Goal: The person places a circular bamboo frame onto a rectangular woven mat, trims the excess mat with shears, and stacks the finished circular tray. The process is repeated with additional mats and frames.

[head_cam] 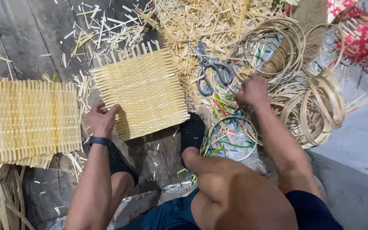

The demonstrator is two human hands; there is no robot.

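From up here I look down on my left hand (102,119), fingers curled over the lower left edge of a square woven bamboo mat (140,91) and gripping it, so the mat lies up and to the right of those fingers, tilted a little, its loose strip ends bristling along the top and sides. My right hand (252,90) is out to the right, well apart from the mat, closed loosely among coloured strips; it looks pinched on something thin, but I cannot tell what, or whether it has hold of anything. A pair of grey scissors (211,68) lies just up and left of that hand, blades pointing up-left, handles toward it, so the right hand is clearly the nearer one. Beyond it sit coils of bamboo hoops (316,106), stacked and overlapping. To my left lies a longer woven panel (26,121), its long axis running left to right, near the mat but not touching it. Offcuts (192,21) litter the dark plank floor (13,38). At the top right corner there is red and white woven work (363,34). I see no packages, labels or signs anywhere.
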